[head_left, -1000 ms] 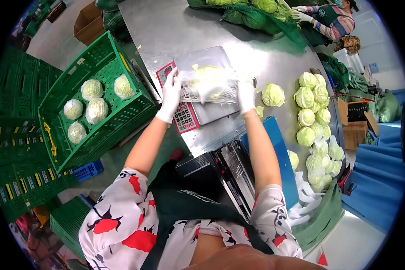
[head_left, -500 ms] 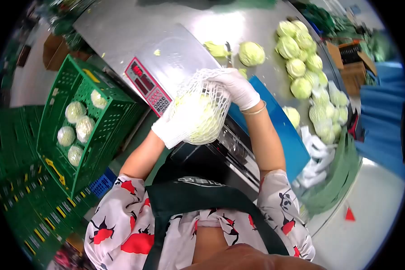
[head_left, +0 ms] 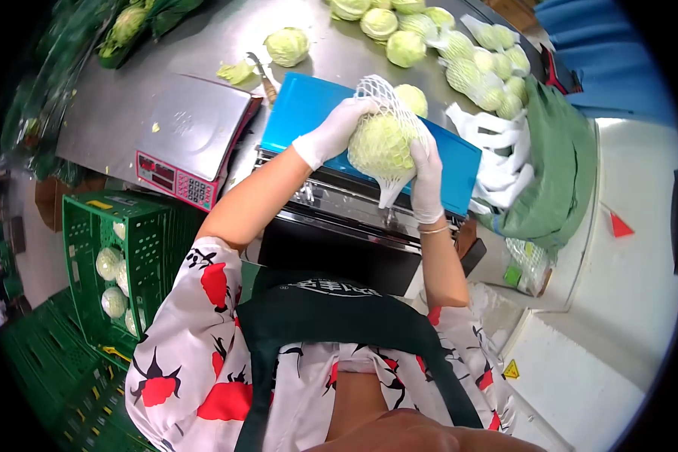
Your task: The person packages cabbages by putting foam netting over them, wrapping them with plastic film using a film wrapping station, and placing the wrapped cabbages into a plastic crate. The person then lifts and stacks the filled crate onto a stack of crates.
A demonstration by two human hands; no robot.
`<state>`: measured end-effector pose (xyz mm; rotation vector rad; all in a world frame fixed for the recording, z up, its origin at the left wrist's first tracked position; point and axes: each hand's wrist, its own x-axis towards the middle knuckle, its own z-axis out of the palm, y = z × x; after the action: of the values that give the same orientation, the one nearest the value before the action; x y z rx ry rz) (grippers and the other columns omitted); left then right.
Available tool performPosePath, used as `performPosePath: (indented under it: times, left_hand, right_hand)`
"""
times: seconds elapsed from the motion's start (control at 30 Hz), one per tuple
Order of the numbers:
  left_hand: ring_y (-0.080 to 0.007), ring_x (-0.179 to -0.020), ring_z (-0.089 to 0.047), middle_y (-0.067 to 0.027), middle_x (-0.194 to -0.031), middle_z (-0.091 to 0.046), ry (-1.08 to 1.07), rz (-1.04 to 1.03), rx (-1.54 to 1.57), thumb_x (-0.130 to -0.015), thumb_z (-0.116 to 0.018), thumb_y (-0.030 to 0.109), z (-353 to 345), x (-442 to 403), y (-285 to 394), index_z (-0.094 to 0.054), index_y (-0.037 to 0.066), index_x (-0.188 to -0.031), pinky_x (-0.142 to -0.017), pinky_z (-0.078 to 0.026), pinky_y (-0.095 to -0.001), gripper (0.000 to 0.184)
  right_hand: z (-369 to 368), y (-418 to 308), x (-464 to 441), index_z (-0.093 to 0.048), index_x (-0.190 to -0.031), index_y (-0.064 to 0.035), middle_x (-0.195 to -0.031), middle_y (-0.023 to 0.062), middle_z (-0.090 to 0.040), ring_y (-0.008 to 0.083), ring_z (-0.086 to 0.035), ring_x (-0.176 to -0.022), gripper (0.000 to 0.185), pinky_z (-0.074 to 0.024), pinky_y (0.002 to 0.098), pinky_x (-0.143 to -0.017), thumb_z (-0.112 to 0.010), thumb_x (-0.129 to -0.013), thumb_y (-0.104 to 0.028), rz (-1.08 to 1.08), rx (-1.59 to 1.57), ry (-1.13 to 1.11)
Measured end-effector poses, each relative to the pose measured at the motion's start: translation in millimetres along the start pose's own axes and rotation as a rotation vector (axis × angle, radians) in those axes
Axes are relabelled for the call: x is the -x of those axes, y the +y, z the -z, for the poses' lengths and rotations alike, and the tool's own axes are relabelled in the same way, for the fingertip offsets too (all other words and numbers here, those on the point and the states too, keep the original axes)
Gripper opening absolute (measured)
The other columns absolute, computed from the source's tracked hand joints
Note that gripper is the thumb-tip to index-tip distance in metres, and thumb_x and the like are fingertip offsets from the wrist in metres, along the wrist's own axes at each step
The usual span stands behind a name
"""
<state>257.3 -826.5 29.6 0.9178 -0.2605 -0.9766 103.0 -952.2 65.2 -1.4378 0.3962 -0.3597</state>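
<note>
Cabbage, round, pale green and leafy (head_left: 379,149), sits in a white stretchy mesh sleeve (head_left: 390,113), and on my remote feed it is held over the flat, blue rectangular panel (head_left: 301,105). I see the white-gloved left hand (head_left: 342,134) curled partway around the cabbage's left side and the white-gloved right hand (head_left: 427,175) cupped against its right, both gripping through the mesh; I can't make out the left fingertips.

I'd judge the netting of this one nearly done: mesh covers what I can see of it, with slack on top and a loose tail below. I can't tell whether either end is tied. Beyond the panel, toward its right, cabbages in white netting (head_left: 484,71) lie already sleeved. Left to net are bare, pale green cabbages (head_left: 379,25) beyond the panel. Well left of it, a green perforated plastic crate (head_left: 145,226) holds pale, wrapped round heads (head_left: 114,302).
</note>
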Motion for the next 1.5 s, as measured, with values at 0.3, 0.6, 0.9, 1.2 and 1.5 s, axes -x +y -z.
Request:
performPosePath:
  times: [0.3,0.6,0.9,1.2,1.5]
  left_hand:
    - [-0.0210,-0.123,-0.054,-0.0151,-0.138,-0.054,-0.050,-0.114,-0.141,-0.088,-0.055,0.016,22,41,14,-0.038,0.002,-0.148,-0.107,-0.037,-0.0358,0.064]
    - [-0.0242,-0.086,-0.053,-0.0042,-0.081,-0.061,0.643,-0.343,-1.921,-0.083,-0.074,0.036,39,187,-36,-0.049,0.006,-0.142,-0.081,-0.039,-0.0385,0.071]
    - [-0.0264,-0.080,-0.060,-0.0085,-0.082,-0.064,-0.027,-0.556,-1.289,-0.083,-0.067,0.001,8,168,-69,-0.075,0.008,-0.100,-0.078,-0.049,-0.0353,0.021]
    - [-0.0219,-0.102,-0.061,-0.0093,-0.093,-0.067,-0.297,-0.214,-0.578,-0.086,-0.072,0.016,-32,193,74,-0.074,0.000,-0.106,-0.091,-0.047,-0.0321,0.025]
    - [-0.0324,-0.145,-0.027,-0.0264,-0.156,-0.024,-0.282,-0.323,-1.151,-0.060,-0.092,0.037,-1,34,4,-0.011,-0.005,-0.153,-0.120,-0.023,-0.0391,0.130]
  right_hand:
    - [32,40,40,-0.043,-0.140,0.0040,-0.135,0.0185,-0.055,0.0259,-0.052,-0.125,0.058,-0.0361,0.0347,-0.108,-0.064,-0.094,-0.025,0.117,0.290,0.227]
    - [59,71,142,-0.050,-0.131,0.0019,-0.118,0.0232,-0.055,0.0383,-0.048,-0.118,0.074,-0.0284,0.0514,-0.111,-0.067,-0.084,-0.052,-0.032,1.566,0.629]
    - [75,45,148,-0.073,-0.102,-0.0020,-0.099,0.0109,-0.071,0.0212,-0.062,-0.098,0.016,-0.0452,0.0330,-0.092,-0.064,-0.089,-0.008,-0.067,0.562,0.235]
    - [143,-101,151,-0.073,-0.092,0.0046,-0.093,0.0140,-0.069,0.0232,-0.063,-0.093,0.021,-0.0507,0.0427,-0.097,-0.074,-0.074,-0.006,0.339,-0.259,-0.572]
    - [61,16,-32,-0.020,-0.152,0.0034,-0.148,0.0179,-0.042,0.0252,-0.036,-0.140,0.119,-0.0250,0.0376,-0.118,-0.092,-0.062,-0.029,0.166,0.533,-0.463]
